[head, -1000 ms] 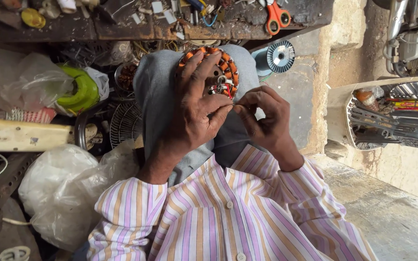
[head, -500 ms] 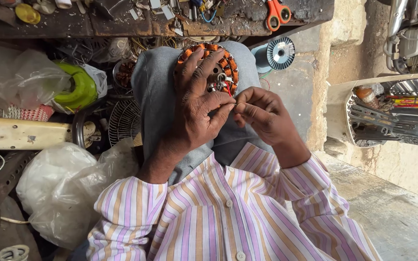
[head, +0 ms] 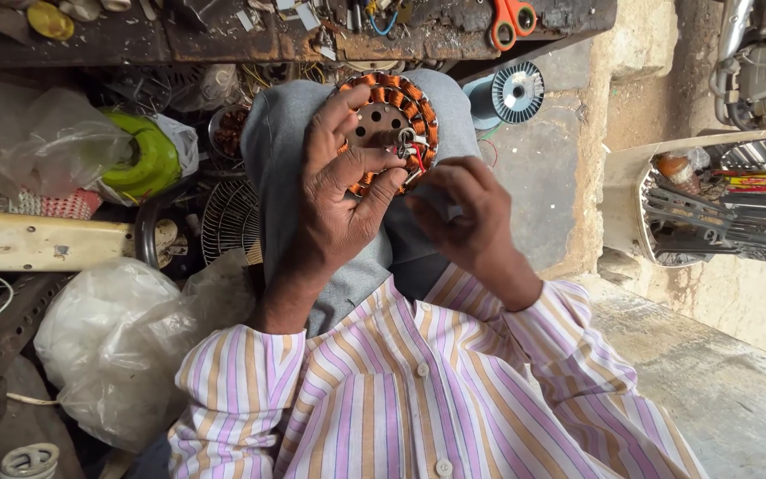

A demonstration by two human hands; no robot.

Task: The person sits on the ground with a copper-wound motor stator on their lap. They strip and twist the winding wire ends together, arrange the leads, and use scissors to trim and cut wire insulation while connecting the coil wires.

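Seen from above, a round motor stator [head: 389, 124] ringed with copper windings, propped on grey-trousered knees [head: 281, 151] below the edge of a cluttered table [head: 223, 40]. Left hand [head: 334, 208] clasped over its near side, fingers [head: 334, 115] spread across the perforated metal face and thumb pressed against the rim, hiding much of the lower half. Right hand [head: 463, 217] just beside it, fingertips pinched together at the thin red and pale wires [head: 414, 155] trailing from the hub; exactly which strand is gripped, too small to make out. Orange-handled scissors [head: 511, 19] on the table, cut off by the top edge. Spool of wire [head: 516, 91] to the right of the knee. Crumpled clear plastic bags [head: 108, 346] and a wire fan guard [head: 230, 217] at left, partly buried in clutter. Striped shirt [head: 418, 390] filling the foreground.
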